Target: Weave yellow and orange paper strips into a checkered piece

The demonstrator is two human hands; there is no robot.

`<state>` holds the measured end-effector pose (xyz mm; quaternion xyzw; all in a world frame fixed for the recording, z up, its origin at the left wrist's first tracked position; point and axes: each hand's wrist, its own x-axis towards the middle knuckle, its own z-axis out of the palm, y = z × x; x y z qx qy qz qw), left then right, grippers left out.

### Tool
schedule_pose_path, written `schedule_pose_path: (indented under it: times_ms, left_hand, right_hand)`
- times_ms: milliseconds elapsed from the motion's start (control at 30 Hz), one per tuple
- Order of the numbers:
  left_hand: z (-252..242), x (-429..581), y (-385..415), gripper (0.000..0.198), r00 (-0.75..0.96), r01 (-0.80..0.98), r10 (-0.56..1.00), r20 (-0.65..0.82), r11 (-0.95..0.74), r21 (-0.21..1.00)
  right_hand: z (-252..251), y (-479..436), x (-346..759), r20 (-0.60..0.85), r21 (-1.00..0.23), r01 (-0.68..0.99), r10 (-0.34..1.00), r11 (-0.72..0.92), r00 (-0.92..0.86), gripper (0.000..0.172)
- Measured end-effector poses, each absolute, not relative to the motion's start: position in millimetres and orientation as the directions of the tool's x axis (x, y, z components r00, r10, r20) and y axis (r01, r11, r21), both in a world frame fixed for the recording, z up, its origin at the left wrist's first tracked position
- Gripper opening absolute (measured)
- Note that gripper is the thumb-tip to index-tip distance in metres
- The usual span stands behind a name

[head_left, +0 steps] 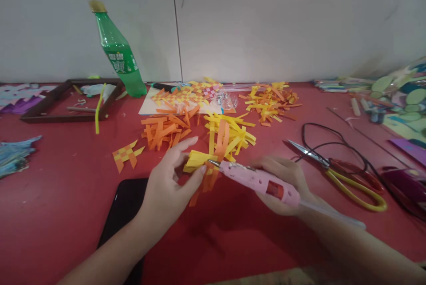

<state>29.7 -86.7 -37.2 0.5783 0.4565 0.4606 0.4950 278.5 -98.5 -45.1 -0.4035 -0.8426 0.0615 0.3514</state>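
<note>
Between the thumb and fingers of my left hand (169,178) is a small weave of yellow and orange paper strips (199,160), with loose orange ends sticking up and hanging down. My right hand (282,183) is wrapped round a pink glue gun (256,180), a clear glue stick (333,214) coming out of its back end. The gun's metal tip meets or nearly meets the woven strips; whether they touch I cannot tell. Just beyond my hands lie a heap of yellow strips (236,136) and a heap of orange strips (163,132). A finished-looking woven paper fish (128,156) rests left of them.
Yellow-handled scissors (353,191) and a black cord (333,127) lie to the right. A black phone (123,209) is under my left forearm. Further back stand a green bottle (118,54) and a dark wooden frame (63,118). Mixed paper strips (269,103) lie near the wall.
</note>
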Motion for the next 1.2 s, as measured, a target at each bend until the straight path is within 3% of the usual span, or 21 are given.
schedule_pose_path:
  times_ms: [533, 800, 1200]
  left_hand:
    - [-38.7, 30.0, -85.7, 0.039, 0.17, 0.066, 0.985, 0.033, -0.045, 0.997]
    - [-38.3, 27.8, -85.9, 0.037, 0.137, 0.244, 0.985, 0.106, -0.138, 0.96]
    - [-42.1, 27.1, -85.4, 0.025, 0.142, 0.257, 0.985, 0.1, -0.134, 0.957]
  right_hand:
    - [-46.3, -101.1, 280.5, 0.522, -0.375, 0.669, 0.742, 0.642, -0.42, 0.011]
    - [-46.3, -101.7, 279.7, 0.527, -0.368, 0.676, 0.742, 0.639, -0.414, 0.01]
    - [-46.8, -102.9, 280.2, 0.519, -0.386, 0.682, 0.757, 0.622, -0.397, 0.009]
